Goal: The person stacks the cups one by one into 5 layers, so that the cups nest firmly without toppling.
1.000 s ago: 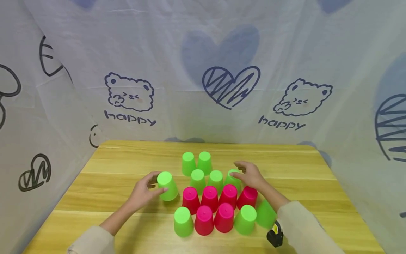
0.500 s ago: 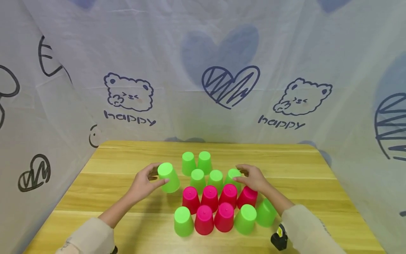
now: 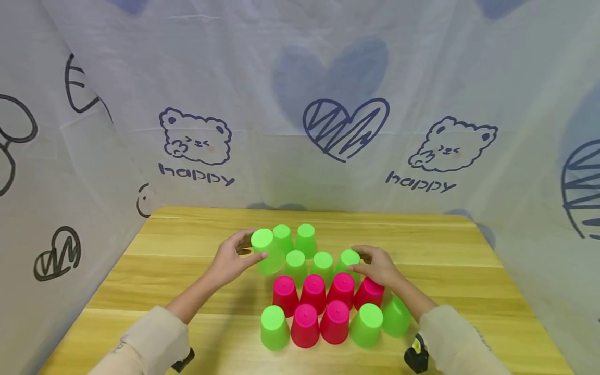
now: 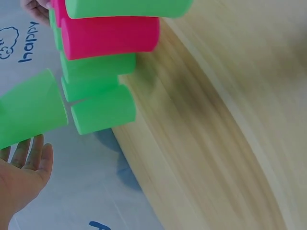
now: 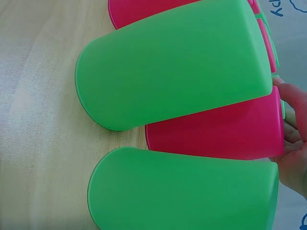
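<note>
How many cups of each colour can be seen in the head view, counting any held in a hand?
Green cups: 9, including the one held up in the left hand
Pink cups: 6
Total: 15

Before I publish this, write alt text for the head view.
A person's left hand holds a green cup above a wooden table, while the right hand curls around another green cup. Red cups and more green cups stand upside down in rows, before a patterned cloth.

Downward head view, wrist views seemingly sideways
</note>
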`<state>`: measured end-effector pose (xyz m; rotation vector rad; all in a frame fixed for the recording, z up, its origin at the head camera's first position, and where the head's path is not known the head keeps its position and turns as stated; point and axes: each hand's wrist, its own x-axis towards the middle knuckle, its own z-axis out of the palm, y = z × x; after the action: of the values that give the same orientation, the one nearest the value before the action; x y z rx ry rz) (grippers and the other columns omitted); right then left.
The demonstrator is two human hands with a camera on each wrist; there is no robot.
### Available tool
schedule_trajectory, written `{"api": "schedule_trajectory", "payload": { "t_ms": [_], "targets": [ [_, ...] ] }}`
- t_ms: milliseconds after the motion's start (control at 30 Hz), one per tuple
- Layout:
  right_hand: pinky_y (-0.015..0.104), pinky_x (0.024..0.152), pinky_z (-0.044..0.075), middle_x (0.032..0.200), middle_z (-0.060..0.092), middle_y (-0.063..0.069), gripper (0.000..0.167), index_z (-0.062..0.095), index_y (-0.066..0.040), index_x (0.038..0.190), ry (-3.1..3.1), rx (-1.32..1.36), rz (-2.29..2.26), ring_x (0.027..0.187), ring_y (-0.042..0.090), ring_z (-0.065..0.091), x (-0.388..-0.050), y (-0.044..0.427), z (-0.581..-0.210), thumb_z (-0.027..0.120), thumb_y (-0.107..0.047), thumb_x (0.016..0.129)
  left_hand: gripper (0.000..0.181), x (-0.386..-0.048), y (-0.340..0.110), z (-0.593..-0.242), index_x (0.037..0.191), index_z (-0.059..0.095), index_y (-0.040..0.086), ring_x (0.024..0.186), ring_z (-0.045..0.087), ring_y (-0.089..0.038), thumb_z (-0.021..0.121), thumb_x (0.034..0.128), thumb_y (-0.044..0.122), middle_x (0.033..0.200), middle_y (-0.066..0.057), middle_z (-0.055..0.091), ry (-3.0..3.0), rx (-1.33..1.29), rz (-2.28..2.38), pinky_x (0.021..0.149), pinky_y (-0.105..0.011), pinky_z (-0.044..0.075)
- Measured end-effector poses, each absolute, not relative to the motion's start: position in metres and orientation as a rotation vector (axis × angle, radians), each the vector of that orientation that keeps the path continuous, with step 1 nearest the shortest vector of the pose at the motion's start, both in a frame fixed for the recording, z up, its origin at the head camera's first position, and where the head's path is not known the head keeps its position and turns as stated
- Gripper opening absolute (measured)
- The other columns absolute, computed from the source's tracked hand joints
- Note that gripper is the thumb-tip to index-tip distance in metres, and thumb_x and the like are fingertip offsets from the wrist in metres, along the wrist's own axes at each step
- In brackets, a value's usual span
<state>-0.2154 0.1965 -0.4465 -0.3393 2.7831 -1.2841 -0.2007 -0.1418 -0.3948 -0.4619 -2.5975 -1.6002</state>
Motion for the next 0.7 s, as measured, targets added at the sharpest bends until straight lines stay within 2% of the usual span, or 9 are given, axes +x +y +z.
{"api": "schedule_trajectory", "payload": {
  "t_ms": [700],
  "targets": [
    [0.042,0.088,0.052,0.115,0.063,0.019,0.046,0.058,0.003,0.12,2.792,-0.288,-1.293,0.104,0.033,0.06,-0.216,0.198,-0.45,0.071,-0.016,0.081,0.049,-0.221,-0.095,-0.392,0.123,0.053,0.001,0.105,0.059,-0.032,0.072,0.0787,0.009,0.113,-0.018,0.063,-2.538,-0.493,-1.683,0.091,-0.044,0.05]
  ]
}}
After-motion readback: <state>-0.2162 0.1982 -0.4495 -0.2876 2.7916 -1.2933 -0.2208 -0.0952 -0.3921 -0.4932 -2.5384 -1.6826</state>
